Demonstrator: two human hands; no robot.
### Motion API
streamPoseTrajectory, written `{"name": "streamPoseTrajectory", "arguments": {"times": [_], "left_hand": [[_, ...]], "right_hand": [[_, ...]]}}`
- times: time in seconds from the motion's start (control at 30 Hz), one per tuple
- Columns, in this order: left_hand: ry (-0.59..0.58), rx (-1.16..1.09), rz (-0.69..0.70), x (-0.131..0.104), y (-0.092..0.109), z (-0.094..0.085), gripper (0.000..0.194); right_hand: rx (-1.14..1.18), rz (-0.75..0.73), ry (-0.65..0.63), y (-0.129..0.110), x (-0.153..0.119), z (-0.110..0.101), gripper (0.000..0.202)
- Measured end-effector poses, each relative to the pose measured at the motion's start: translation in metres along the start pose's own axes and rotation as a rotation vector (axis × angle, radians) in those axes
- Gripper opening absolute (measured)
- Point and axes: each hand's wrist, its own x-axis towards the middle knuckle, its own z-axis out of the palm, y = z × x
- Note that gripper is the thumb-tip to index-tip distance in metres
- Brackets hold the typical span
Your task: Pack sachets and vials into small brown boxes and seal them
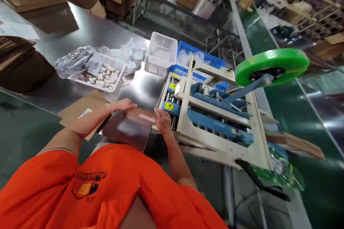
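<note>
Cardboard box (143, 115) was seen on the steel table (139, 93), just beside the rollers (174, 123) of the machine (215, 124). Its left part was covered by the left hand (124, 104), whose finger closure could not be told; its right end was touched by the right hand (162, 121), fingers nearly straight, slightly parted, not wrapped round it. Level, even pressure seemed best advised, fingertips away from the rollers. A cardboard sheet (76, 107) was crossed by the left forearm; beyond it, small pieces were held in a white basket (119, 77).

Two hands (122, 105) (163, 121), one large green roll (282, 58)
</note>
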Motion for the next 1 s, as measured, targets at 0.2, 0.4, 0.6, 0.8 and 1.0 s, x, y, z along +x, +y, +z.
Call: {"name": "streamPoseTrajectory", "arguments": {"times": [0.2, 0.4, 0.6, 0.8, 1.0], "left_hand": [[-0.132, -0.004, -0.132, 0.025, 0.005, 0.003, 0.071], [-0.026, 0.033, -0.028, 0.030, 0.044, 0.036, 0.063], [-0.079, 0.179, 0.127, 0.033, 0.047, 0.019, 0.050], [-0.002, 0.178, 0.136, 0.036, 0.080, 0.024, 0.035], [0.141, 0.179, -0.208, -0.007, 0.080, 0.031, 0.038]], "right_hand": [[0.119, -0.102, 0.020, -0.025, -0.041, 0.019, 0.052], [0.314, -0.295, -0.159, -0.067, -0.023, 0.018, 0.047], [0.428, -0.299, -0.090, -0.034, -0.015, -0.015, 0.036], [0.787, -0.175, -0.296, -0.023, -0.009, 0.012, 0.053], [0.997, -0.146, -0.021, -0.030, -0.005, 0.029, 0.051]]}}
